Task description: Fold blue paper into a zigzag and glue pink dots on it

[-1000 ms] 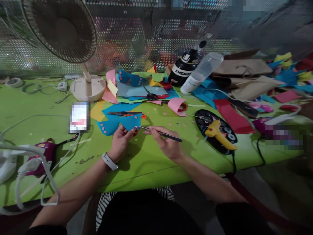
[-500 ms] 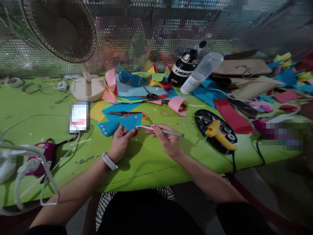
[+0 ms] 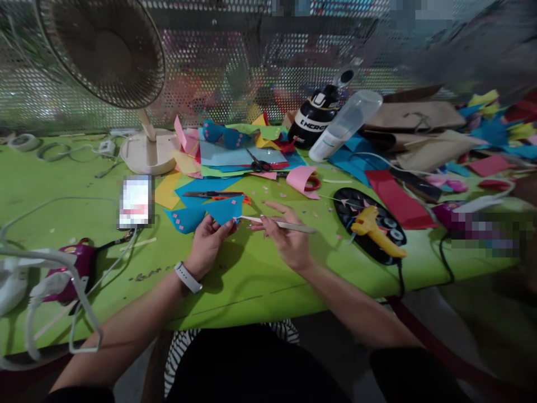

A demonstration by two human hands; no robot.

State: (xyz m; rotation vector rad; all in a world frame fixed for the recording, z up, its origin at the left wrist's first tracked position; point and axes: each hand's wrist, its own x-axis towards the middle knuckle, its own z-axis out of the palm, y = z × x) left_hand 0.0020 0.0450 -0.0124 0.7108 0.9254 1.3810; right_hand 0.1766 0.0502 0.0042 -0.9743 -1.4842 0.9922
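Between the thumb and fingers of my left hand is a blue paper cutout, two-lobed like a pair of glasses, with small pink squares on it. My right hand pinches slim pale tweezers, its index finger raised off them. The tweezers' tip meets the cutout's right edge by my left thumb. Just behind the cutout lie a craft knife and blue paper. Another blue cutout with pink squares rests on the paper stack farther back.
A yellow glue gun lies on a black tray to the right. Scissors sit on stacked paper. A fan, a phone and cables stand or lie left. Bottles and paper scraps are at the back.
My right index finger has lifted away from the tweezers and stretched forward. Pink paper beside the fan has flapped to the left. My left hand and the cutout are almost still.
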